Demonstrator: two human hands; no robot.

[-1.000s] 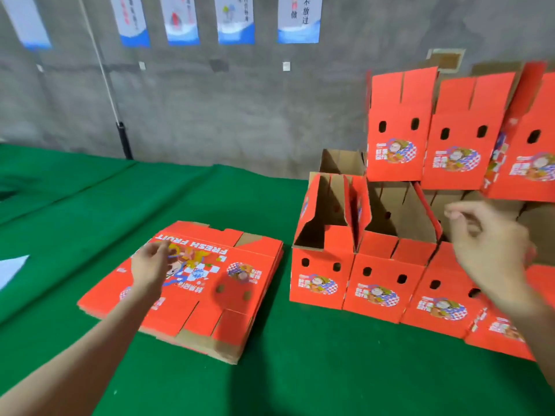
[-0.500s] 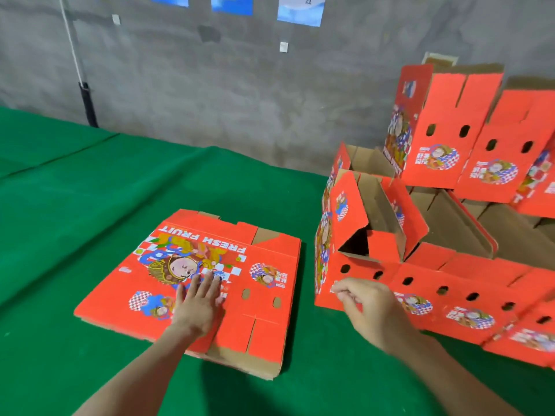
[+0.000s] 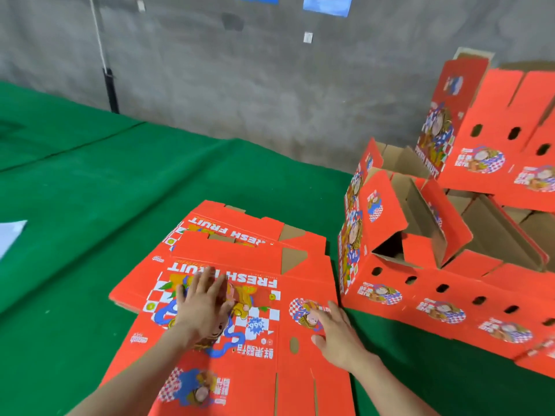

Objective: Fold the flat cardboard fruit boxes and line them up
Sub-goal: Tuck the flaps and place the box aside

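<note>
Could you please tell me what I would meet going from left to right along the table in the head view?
White sheet → left hand → right hand → row of folded boxes; both hands rest flat on the top flat box.

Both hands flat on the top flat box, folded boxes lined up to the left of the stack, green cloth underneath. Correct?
Not quite: the folded boxes stand to the right of the stack, not the left. The head view shows it. The rest holds: left hand and right hand lie flat on the top flat box, with green cloth underneath.
</note>
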